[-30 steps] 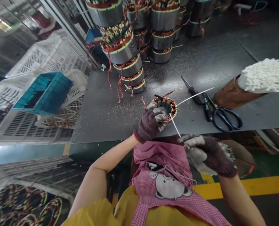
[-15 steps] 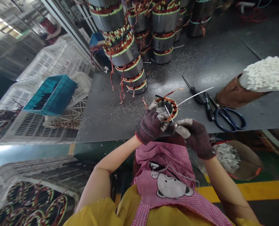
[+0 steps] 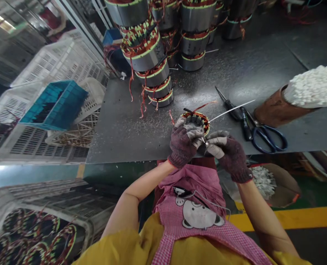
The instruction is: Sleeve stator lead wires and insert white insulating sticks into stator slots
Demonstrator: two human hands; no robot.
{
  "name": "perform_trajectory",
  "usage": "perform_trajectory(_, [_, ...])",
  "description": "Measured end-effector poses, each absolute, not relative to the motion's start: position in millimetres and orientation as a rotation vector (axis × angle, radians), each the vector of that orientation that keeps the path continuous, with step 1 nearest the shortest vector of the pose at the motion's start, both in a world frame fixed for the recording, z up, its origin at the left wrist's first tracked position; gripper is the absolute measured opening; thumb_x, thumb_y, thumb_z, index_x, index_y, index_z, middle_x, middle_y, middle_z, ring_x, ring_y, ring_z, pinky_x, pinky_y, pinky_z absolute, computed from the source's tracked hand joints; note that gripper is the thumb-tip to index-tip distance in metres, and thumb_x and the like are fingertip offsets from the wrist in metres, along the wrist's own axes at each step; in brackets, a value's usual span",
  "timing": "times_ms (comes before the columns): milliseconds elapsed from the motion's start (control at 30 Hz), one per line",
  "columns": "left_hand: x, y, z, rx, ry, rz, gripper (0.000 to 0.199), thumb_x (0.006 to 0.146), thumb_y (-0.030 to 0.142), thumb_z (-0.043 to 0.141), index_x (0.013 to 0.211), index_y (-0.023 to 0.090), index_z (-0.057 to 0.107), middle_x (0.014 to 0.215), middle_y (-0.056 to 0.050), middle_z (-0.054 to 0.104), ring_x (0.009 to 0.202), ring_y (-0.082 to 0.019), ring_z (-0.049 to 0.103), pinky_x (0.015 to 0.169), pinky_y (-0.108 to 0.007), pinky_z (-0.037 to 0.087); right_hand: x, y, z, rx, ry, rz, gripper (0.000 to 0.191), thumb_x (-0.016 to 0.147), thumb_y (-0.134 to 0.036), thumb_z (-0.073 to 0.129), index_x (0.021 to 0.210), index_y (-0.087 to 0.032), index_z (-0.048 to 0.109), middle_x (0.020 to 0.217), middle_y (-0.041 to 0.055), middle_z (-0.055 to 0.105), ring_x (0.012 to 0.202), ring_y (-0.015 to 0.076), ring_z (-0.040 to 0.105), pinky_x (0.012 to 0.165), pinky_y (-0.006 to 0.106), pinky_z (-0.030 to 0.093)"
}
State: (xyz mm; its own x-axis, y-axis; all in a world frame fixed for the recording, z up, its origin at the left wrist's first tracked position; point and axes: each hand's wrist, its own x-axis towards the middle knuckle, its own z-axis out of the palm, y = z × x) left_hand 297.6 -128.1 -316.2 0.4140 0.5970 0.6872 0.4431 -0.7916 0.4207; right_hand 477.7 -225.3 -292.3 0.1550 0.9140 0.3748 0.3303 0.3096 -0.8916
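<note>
A: State the condition of the right fingers.
B: The thumb and forefinger of the gloved right hand [image 3: 229, 154] are pinched nearly together on a white strip [image 3: 203, 140]. Only a short length of it shows; the rest is hidden among the fingers.

A: And the left?
B: The left hand [image 3: 181, 144], also gloved, curls over the near left rim of the wound stator [image 3: 206, 123], its fingers bent and closed in. Its fingertips lie beside those of the right hand. Whether they also touch the white strip cannot be told.

A: Locate the stator.
B: It sits at the front edge of the workbench [image 3: 125, 141], bore facing up. A second white strip [image 3: 232, 109] projects from its right side.

A: Identify the surrounding items.
B: To the right, near the second strip, lie a screwdriver [image 3: 232, 109], a black-handled tool [image 3: 245, 127] and scissors [image 3: 269, 139] with blue handles. Beyond the scissors, a tilted brown container [image 3: 272, 110] holds a bundle of white strips [image 3: 315, 86]. Behind the stator, toward the left, stand stacked stators [image 3: 148, 58] with loose copper leads. Off the bench's left side is a teal bin [image 3: 69, 105].
</note>
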Motion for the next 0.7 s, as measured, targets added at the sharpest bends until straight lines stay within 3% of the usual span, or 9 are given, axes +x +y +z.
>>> perform_trajectory(367, [287, -122, -311, 2.496, 0.711, 1.306, 0.004, 0.099, 0.03, 0.077, 0.098, 0.027, 0.078, 0.105, -0.002, 0.089, 0.105, -0.021, 0.085, 0.132, -0.051, 0.047, 479, -211, -289, -1.675, -1.504, 0.636, 0.028, 0.097, -0.047, 0.07, 0.085, -0.025, 0.084, 0.082, 0.0067, 0.081, 0.077, 0.0266, 0.072, 0.07, 0.039, 0.049])
perform_trajectory(500, [288, -122, -310, 2.453, 0.665, 1.383, 0.006, 0.101, 0.029, 0.074, 0.096, 0.027, 0.077, 0.102, -0.001, 0.089, 0.102, -0.019, 0.085, 0.132, -0.05, 0.047, 478, -212, -286, -1.612, -1.586, 0.48, 0.028, 0.099, -0.048, 0.07, 0.092, -0.024, 0.081, 0.091, 0.0083, 0.081, 0.085, 0.0277, 0.074, 0.078, 0.04, 0.053])
perform_trajectory(700, [305, -131, -304, 2.403, 0.94, 1.39, 0.003, 0.093, 0.025, 0.076, 0.091, 0.026, 0.075, 0.103, -0.002, 0.088, 0.104, -0.022, 0.084, 0.132, -0.057, 0.045, 472, -216, -271, -1.473, -1.608, 0.139, 0.022, 0.102, -0.042, 0.067, 0.097, -0.024, 0.079, 0.099, 0.0115, 0.082, 0.093, 0.0316, 0.075, 0.087, 0.049, 0.058])
